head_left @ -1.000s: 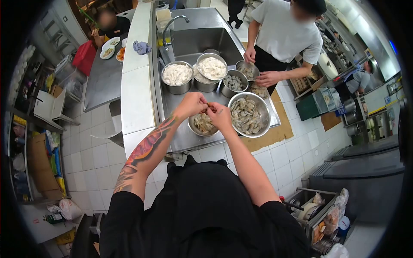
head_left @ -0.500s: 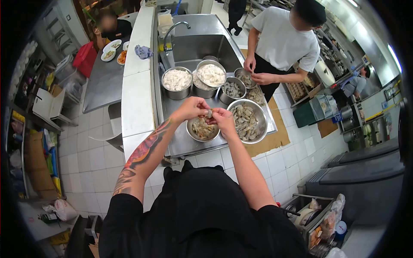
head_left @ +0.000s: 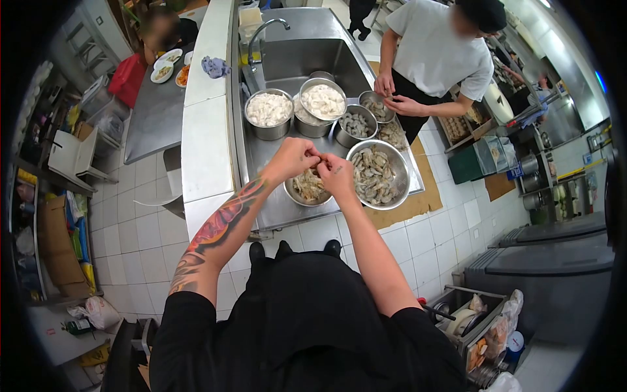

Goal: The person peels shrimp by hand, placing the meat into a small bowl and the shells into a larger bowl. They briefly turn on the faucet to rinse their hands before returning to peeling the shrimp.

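Note:
My left hand (head_left: 294, 159) and my right hand (head_left: 337, 176) meet with pinched fingers over a steel bowl (head_left: 305, 203) of shrimp shells and heads. Both are closed on a small shrimp, now mostly hidden between the fingertips. Just right of my right hand, a larger steel bowl (head_left: 403, 179) holds whole grey shrimp. Behind it, a steel pot (head_left: 351, 140) contains peeled grey shrimp. Farther left are a pot (head_left: 271, 131) and a tilted bowl (head_left: 333, 115) filled with whitish pieces.
Across the counter's right side, a co-worker (head_left: 434, 49) in a white shirt works with both hands over a small bowl (head_left: 390, 117). A sink (head_left: 307, 62) with a faucet (head_left: 261, 32) lies behind the pots. The tiled ledge (head_left: 208, 144) runs along the left.
My hands have come closer together and slightly higher in view, and the shrimp between them is now more hidden. The view has shifted slightly, and the co-worker's hands have moved a little.

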The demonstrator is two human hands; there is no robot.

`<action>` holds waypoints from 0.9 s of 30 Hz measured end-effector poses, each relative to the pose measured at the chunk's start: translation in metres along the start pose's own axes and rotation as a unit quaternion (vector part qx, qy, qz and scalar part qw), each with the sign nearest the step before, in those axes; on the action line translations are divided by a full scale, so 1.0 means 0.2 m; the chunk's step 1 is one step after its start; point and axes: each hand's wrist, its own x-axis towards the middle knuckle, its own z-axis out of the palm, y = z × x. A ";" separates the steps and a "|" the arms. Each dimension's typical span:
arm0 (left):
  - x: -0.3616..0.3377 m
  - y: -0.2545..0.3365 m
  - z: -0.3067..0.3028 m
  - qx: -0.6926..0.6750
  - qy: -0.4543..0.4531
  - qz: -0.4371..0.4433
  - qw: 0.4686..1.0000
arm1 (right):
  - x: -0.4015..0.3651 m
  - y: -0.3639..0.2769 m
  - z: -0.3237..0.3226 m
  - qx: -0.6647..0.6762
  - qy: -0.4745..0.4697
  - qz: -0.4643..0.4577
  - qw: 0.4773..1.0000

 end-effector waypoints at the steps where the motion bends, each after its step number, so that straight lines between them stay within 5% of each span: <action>1: 0.00 0.02 0.00 0.002 -0.001 -0.001 1.000 | 0.00 -0.02 -0.01 -0.014 0.000 0.000 1.000; 2: -0.01 0.03 0.00 0.004 -0.001 -0.001 1.000 | 0.00 0.03 0.00 -0.014 0.001 0.000 1.000; 4: 0.01 0.01 0.01 -0.064 -0.010 -0.024 0.998 | 0.01 0.12 0.04 0.256 -0.008 0.087 0.963; 7: 0.03 -0.06 0.04 -0.156 -0.013 -0.018 0.988 | -0.01 0.11 0.02 0.389 0.007 0.131 0.912; 9: 0.04 -0.09 0.05 -0.179 -0.007 0.013 0.984 | -0.02 0.11 0.03 0.366 0.028 0.113 0.923; 11: 0.03 -0.11 0.05 0.035 0.056 0.071 0.995 | -0.02 0.10 0.05 0.343 0.049 0.095 0.933; 12: 0.03 -0.10 0.05 0.036 0.056 0.071 0.995 | -0.02 0.10 0.05 0.306 0.071 0.074 0.946; 14: 0.03 -0.07 0.05 -0.139 -0.006 -0.061 0.988 | -0.02 0.09 0.07 0.270 0.094 0.051 0.957; 17: 0.04 -0.12 0.09 -0.228 -0.069 -0.104 0.966 | -0.02 0.08 0.10 0.253 0.104 0.012 0.962; 27: 0.02 -0.17 0.07 0.000 0.031 -0.078 0.996 | -0.02 0.37 0.19 0.185 0.135 0.042 0.972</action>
